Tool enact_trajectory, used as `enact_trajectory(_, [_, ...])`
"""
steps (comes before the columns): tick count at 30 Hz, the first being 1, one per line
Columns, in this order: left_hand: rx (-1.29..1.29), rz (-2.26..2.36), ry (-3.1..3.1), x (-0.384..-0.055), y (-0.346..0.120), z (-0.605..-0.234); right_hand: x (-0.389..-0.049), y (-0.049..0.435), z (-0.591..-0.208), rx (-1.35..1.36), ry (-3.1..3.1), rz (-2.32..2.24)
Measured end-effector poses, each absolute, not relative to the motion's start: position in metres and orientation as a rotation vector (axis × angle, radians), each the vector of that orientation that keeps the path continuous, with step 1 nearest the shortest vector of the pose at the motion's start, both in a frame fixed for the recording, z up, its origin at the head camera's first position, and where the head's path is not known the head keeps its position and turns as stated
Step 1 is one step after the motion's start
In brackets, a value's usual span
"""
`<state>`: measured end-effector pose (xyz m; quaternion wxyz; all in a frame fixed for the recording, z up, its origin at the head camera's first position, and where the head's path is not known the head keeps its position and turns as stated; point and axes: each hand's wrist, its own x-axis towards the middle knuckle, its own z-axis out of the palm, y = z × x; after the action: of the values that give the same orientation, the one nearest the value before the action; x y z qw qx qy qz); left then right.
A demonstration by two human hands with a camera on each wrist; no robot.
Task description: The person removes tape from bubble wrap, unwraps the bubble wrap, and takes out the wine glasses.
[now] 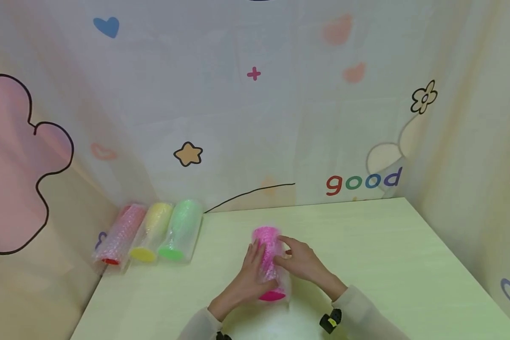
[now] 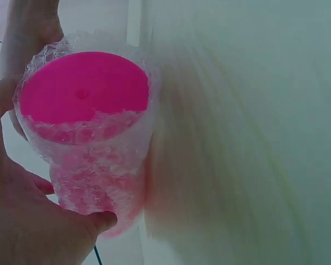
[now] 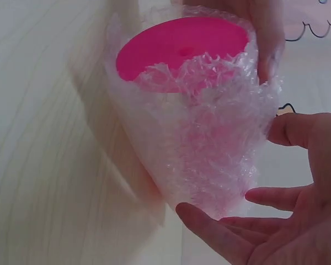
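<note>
1. Pink cylinder (image 1: pixel 270 265) (clad in bubble wrap (image 3: pixel 223 138)): 6 o'clock in the head view.
2. Left hand (image 1: pixel 251 279): fingers and thumb gripping its 8 o'clock side.
3. Right hand (image 1: pixel 303 261): curved fingers gripping at 3 o'clock.

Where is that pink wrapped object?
In the head view, the pink wrapped object is low, just right of centre, between the left hand and the right hand, with the green wrapped object off to its left.
</note>
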<state>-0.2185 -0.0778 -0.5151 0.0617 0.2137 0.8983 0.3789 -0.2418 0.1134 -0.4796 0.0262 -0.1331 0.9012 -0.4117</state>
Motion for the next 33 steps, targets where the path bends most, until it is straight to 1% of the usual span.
enact_trajectory(10, [0.658,1.071,2.747,-0.214,-0.069,-0.513,-0.239,0.112,-0.475,-0.411,2.976,-1.071])
enact_trajectory(17, [0.678,1.033,2.781,-0.213,-0.065,-0.513,-0.236,0.115,-0.470,-0.585,3.130,-0.887])
enact_trajectory(24, [0.678,1.042,2.789,-0.212,-0.065,-0.515,-0.239,0.116,-0.466,-0.685,3.142,-0.732])
enact_trajectory(29, [0.714,1.055,2.801,-0.211,-0.064,-0.516,-0.243,0.115,-0.469,-0.846,3.254,-0.502])
enact_trajectory(33, [0.710,1.041,2.813,-0.210,-0.064,-0.516,-0.242,0.113,-0.470,-0.936,3.301,-0.465])
